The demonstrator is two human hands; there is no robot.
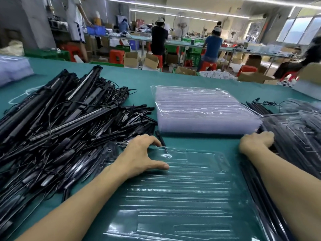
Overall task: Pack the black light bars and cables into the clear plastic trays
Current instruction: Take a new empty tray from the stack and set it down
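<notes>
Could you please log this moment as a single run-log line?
left hand: resting on empty tray | right hand: at filled trays, fingers hidden | light bars: piled left

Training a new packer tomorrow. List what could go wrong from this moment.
1. Cables in the pile are tangled, so pulling one bar may drag others onto the tray.
2. The tray's far left corner overlaps the pile; it may sit unevenly, with only the left hand resting on it.
3. The right hand reaches among the packed trays; a tug could shift them.
</notes>
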